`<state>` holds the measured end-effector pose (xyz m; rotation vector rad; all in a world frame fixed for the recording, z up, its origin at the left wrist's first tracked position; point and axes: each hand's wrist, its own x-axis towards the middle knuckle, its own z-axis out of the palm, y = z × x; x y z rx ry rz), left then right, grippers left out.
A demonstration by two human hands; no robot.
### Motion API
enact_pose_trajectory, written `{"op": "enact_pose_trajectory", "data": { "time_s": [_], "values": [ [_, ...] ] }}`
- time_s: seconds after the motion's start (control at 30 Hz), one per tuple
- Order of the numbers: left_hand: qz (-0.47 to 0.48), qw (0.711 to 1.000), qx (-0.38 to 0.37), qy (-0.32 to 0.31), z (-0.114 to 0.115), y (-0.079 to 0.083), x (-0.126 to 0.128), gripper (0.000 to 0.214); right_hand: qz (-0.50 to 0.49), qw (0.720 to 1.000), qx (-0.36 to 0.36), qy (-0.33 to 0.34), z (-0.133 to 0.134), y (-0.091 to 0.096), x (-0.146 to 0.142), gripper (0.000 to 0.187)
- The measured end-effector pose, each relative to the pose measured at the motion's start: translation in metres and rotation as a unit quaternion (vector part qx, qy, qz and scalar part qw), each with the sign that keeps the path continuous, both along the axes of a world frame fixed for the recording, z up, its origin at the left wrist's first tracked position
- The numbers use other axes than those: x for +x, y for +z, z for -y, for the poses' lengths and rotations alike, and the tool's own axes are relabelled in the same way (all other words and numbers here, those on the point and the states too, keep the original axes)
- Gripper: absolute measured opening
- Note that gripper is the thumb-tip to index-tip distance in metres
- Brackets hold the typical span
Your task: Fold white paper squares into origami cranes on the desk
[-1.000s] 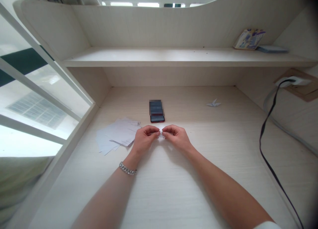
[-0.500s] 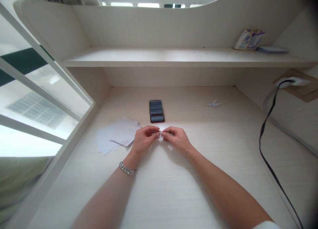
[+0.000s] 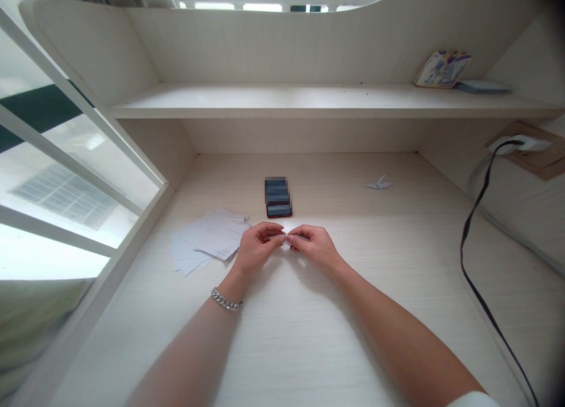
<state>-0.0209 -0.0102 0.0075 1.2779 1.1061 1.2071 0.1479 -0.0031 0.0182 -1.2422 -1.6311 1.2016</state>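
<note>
Between my fingertips is a small folded piece of white paper, mostly covered by the fingers. My left hand pinches its left side, thumb against fingers; a chain bracelet circles that wrist. From the right, my right hand pinches the other side, the two thumb tips almost touching. Just beyond the hands lies a phone, its screen partly blurred out. Loose white paper sheets are spread beside my left hand. Farther back on the right rests a folded paper crane.
The pale wooden desk has a shelf above its back, holding a colourful box and a flat item. A black cable runs from the wall socket down the right side. White rails border the left.
My thumb tips have drawn slightly closer together over the folded paper, so less of it shows. Otherwise both hands keep their place.
</note>
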Motion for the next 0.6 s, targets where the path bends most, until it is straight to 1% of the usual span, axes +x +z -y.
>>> {"op": "enact_pose_trajectory", "data": {
  "time_s": [0.17,0.37,0.6],
  "values": [
    [-0.025,0.999,0.008,0.026,-0.0004,-0.0021,0.0017,0.025,0.005,1.000,0.006,0.010,0.0003,0.0001,0.0004,0.021],
    [-0.033,0.999,0.020,0.032,0.0002,-0.0010,0.0026,0.023,-0.004,1.000,-0.003,-0.004,0.0007,-0.0009,0.0006,0.021],
    [-0.046,0.998,0.036,0.024,0.0030,0.0019,0.0050,0.018,-0.033,0.998,-0.038,0.024,-0.0017,-0.0032,0.0018,0.020]
  ]
}}
